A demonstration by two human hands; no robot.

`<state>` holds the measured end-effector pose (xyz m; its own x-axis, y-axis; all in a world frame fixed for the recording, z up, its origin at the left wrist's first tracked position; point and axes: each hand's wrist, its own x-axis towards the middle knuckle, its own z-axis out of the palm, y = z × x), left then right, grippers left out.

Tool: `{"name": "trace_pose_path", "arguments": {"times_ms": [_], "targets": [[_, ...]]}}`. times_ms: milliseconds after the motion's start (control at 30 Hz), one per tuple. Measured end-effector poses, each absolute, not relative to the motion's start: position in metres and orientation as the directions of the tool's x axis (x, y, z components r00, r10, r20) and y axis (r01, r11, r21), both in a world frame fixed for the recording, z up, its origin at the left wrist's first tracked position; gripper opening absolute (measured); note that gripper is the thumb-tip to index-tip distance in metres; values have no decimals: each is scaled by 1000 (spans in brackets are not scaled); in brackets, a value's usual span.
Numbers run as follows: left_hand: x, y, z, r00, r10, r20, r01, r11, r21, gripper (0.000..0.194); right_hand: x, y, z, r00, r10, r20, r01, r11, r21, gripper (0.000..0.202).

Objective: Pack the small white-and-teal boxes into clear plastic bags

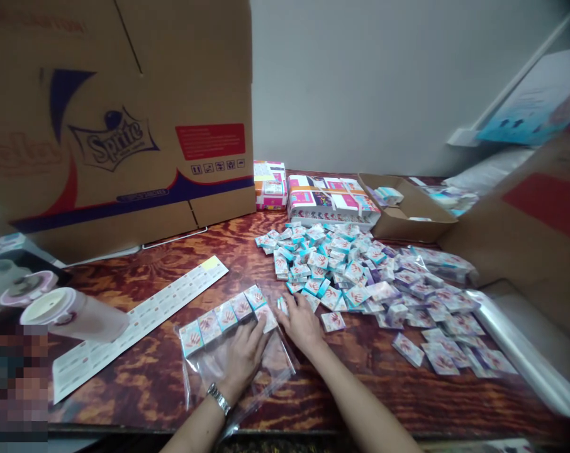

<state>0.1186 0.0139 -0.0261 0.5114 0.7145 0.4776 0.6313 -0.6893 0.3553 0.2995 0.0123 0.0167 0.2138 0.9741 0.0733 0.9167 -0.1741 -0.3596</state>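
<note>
A clear plastic bag [204, 368] lies on the table with a row of small white-and-blue boxes [227, 316] in its far part. My left hand [247, 346], with a metal watch on the wrist, rests on the bag, fingertips by the boxes at the row's right end; its fingers are spread. Just right of the bag, my right hand [300, 322] has bent fingers around a small box [282, 306], beside the near left edge of a big heap of similar small boxes [332, 261].
A large Sprite carton [124, 126] stands at the back left. A bottle [77, 314] lies across a printed strip [167, 305] on the left. Wrapped packages [332, 198] and an open cardboard tray [414, 229] sit behind the heap. A plastic roll [521, 352] lies right.
</note>
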Motion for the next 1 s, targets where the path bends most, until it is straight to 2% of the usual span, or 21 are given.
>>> {"name": "trace_pose_path", "arguments": {"times_ms": [67,167,233,300,400,467,567,667,833,900,1000], "targets": [[118,14,-27,517,724,457,625,-684,376,39,292,11,18,210,978,-2,941,-202,-272,44],[117,13,-28,524,746,411,628,-664,405,40,297,5,26,99,990,-97,968,-119,-223,48],[116,13,-28,524,755,395,632,-655,414,40,310,2,32,-20,997,-77,972,1,-234,55],[116,13,-27,526,755,392,626,-655,423,40,327,2,37,-75,997,7,971,74,-227,57],[117,13,-25,522,748,411,615,-663,426,40,348,6,37,-18,997,76,991,28,-134,53],[118,13,-24,515,740,432,613,-670,418,38,352,9,31,7,999,54,997,-2,-81,51],[119,13,-25,502,731,463,611,-678,408,37,341,5,20,-26,999,23,998,27,-64,50],[120,14,-28,479,714,510,596,-692,409,36,330,-4,17,-96,995,4,990,96,-103,56],[120,15,-28,487,722,491,594,-687,420,34,342,-7,25,-98,993,59,932,113,-345,57],[120,14,-28,488,725,486,590,-685,428,34,348,-4,26,-64,995,71,926,86,-368,56],[119,14,-28,486,734,474,585,-677,448,36,349,0,26,-95,995,38,937,102,-335,59]]}}
